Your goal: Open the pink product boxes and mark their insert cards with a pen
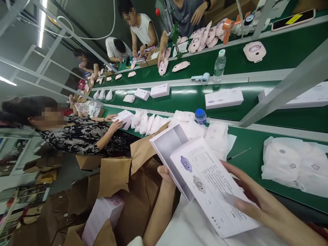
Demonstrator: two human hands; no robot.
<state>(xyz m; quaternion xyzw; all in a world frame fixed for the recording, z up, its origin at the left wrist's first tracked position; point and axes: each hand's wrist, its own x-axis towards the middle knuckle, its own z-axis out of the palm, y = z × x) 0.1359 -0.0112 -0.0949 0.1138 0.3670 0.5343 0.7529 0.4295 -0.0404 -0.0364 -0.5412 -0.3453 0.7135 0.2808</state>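
Printed instruction leaflet [212, 186] lies tilted over an open white box [166, 147], low and centre in view. Left hand [164, 174] closed on the box's edge, thumb on the rim, other fingers hidden behind it. Right hand [256, 201] spread, fingers [243, 201] lying across the leaflet's face; thumb hidden, pinch cannot be told. From the leaflet: white wrapped pads [215, 136] at 12 o'clock, blue-capped water bottle [200, 117] just beyond, on green conveyor belt [246, 171]. Bagged white items [289, 164] at 3 o'clock. Brown kraft paper [114, 176] at 9 o'clock. Pink-and-white carton [102, 218] at 8 o'clock. Co-worker [84, 136] at 10 o'clock, one hand [115, 126] near a white box [124, 118].
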